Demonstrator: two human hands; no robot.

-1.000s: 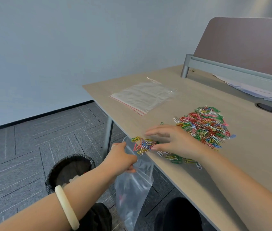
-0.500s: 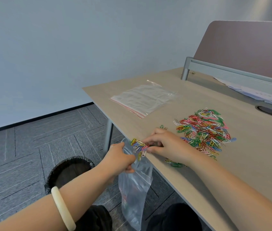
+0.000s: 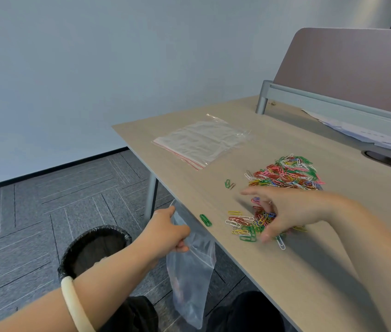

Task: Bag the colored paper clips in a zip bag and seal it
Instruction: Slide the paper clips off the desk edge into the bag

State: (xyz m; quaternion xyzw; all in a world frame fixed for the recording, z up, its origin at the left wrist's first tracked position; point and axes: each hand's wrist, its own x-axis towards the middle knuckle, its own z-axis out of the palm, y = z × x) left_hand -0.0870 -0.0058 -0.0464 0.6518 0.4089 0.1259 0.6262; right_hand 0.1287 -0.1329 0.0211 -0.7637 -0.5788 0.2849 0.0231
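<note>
A clear zip bag (image 3: 191, 279) hangs below the desk's near edge, and my left hand (image 3: 169, 232) pinches its open mouth against that edge. Some clips show faintly inside it. My right hand (image 3: 283, 212) rests on the desk with fingers spread over a small scatter of colored paper clips (image 3: 244, 227). Behind it lies the large heap of colored clips (image 3: 287, 172). One green clip (image 3: 205, 219) lies alone near the edge, and two more clips (image 3: 229, 184) lie apart farther back.
A stack of spare zip bags (image 3: 199, 142) lies flat at the desk's far left. A black-lined waste bin (image 3: 94, 248) stands on the floor under my left arm. A partition panel (image 3: 347, 68) and some papers (image 3: 362, 135) close off the desk's back right.
My right hand has drawn back from the bag's mouth to the right, onto the loose clips. The clips it pushed to the edge are gone from there. My left hand still holds the bag.
</note>
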